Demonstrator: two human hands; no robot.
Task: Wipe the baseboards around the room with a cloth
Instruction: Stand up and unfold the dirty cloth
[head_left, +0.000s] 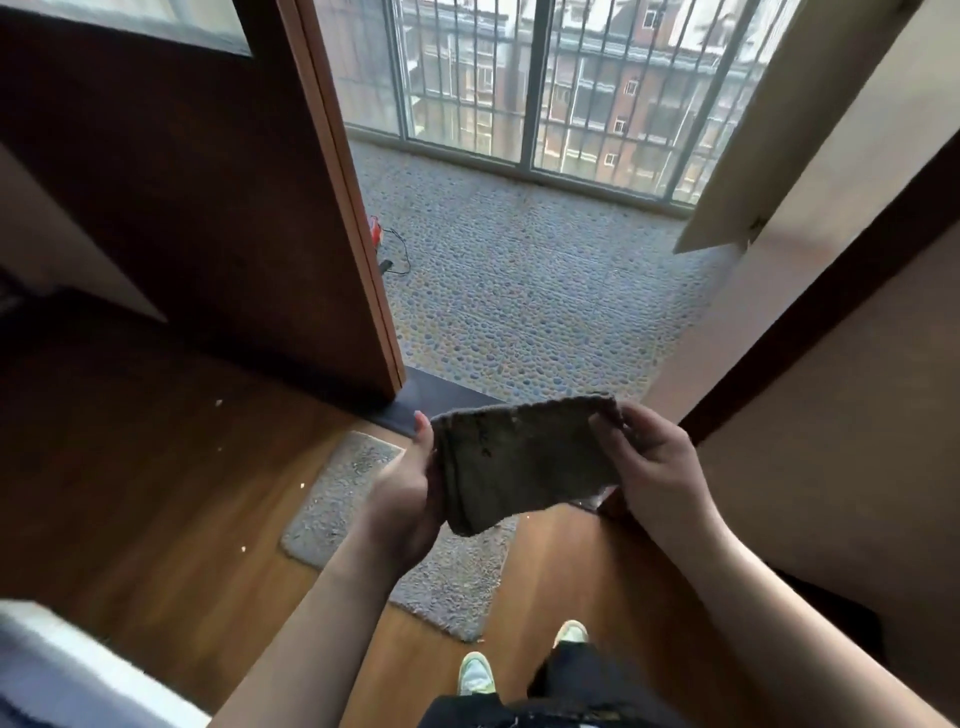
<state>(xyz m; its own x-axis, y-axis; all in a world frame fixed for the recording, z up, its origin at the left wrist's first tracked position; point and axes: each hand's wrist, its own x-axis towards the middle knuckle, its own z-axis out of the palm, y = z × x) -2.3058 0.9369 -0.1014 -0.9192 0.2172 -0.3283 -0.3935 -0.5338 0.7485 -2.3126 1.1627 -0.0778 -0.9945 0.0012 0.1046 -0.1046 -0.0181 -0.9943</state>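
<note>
Before the open doorway (519, 312), left hand (410, 493) and right hand (649, 462) gripping cloth (524, 462) ends, door (208, 208) edge left, rug (363, 514) underneath

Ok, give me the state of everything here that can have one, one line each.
cloth: folded, held up between both hands
left hand: grips the cloth's left edge
right hand: pinches the cloth's right edge
door: open
rug: lying flat on the wooden floor

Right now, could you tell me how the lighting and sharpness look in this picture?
Head view: daylight from the window leaves the door and wooden floor dim; wide-angle bending tilts the door edge; the cloth held in both hands is fairly sharp, the bottom-left corner blurred.
</note>
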